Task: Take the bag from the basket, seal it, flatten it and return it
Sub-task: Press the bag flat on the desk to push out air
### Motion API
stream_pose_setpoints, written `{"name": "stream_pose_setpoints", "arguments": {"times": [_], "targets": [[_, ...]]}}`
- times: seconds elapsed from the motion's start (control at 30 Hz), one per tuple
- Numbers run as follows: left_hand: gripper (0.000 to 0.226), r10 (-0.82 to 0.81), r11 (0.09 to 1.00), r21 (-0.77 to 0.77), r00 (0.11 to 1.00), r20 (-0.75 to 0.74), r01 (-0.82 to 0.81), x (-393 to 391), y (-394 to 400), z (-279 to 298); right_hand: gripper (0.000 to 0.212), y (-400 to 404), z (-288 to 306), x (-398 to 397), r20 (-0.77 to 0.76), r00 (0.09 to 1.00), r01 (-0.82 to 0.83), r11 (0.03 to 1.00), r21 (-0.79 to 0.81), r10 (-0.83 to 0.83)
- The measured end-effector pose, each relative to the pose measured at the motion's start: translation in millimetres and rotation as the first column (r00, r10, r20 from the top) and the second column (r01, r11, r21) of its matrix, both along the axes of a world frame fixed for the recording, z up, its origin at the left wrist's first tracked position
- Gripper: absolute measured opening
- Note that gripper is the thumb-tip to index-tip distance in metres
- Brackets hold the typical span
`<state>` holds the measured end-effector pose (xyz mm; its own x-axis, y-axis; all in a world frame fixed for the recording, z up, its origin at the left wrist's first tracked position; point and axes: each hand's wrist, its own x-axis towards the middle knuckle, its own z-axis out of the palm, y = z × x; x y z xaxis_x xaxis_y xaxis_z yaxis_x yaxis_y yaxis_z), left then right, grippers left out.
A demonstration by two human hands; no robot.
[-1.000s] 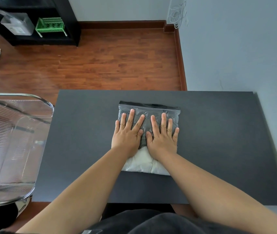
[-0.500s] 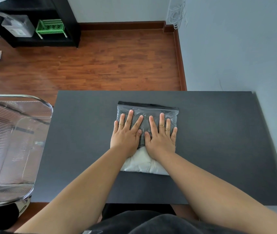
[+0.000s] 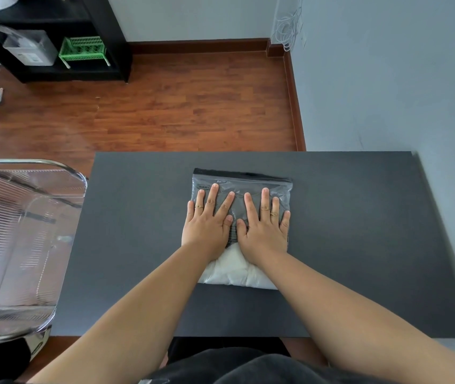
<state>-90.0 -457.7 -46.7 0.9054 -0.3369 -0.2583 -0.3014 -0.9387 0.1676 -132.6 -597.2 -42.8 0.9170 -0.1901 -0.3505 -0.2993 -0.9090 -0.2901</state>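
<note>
Basket [image 3: 63, 173]: sitting at the table's 9 o'clock edge, holding nothing visible.
Bag [image 3: 251, 187]: lying mid-table [image 3: 359, 231], white filling bunching toward 6 o'clock, dark zip strip at 12 o'clock.
Left hand [image 3: 207, 221]: pressing flat on the bag, fingers spreading wide.
Right hand [image 3: 265, 225]: pressing flat just beside it, fingers spreading.
Hidden: bag's middle lying under both palms; zip closure hard to judge.

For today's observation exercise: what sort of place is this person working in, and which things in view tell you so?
Probably a room in a home or small office, not a factory: a wood-plank floor, a plain dark table against a painted wall, and a black shelf unit holding a green crate.
</note>
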Motion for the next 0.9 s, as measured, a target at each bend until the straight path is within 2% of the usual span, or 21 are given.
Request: {"name": "stream_pose_setpoints", "arguments": {"times": [0.9], "targets": [[0.055,0.012,1.000,-0.014,0.999,0.031,-0.011,-1.0,0.3,-7.0,0.063,-0.2,-5.4,-0.5,0.034,0.999,-0.006,1.000,-0.020,0.007]]}}
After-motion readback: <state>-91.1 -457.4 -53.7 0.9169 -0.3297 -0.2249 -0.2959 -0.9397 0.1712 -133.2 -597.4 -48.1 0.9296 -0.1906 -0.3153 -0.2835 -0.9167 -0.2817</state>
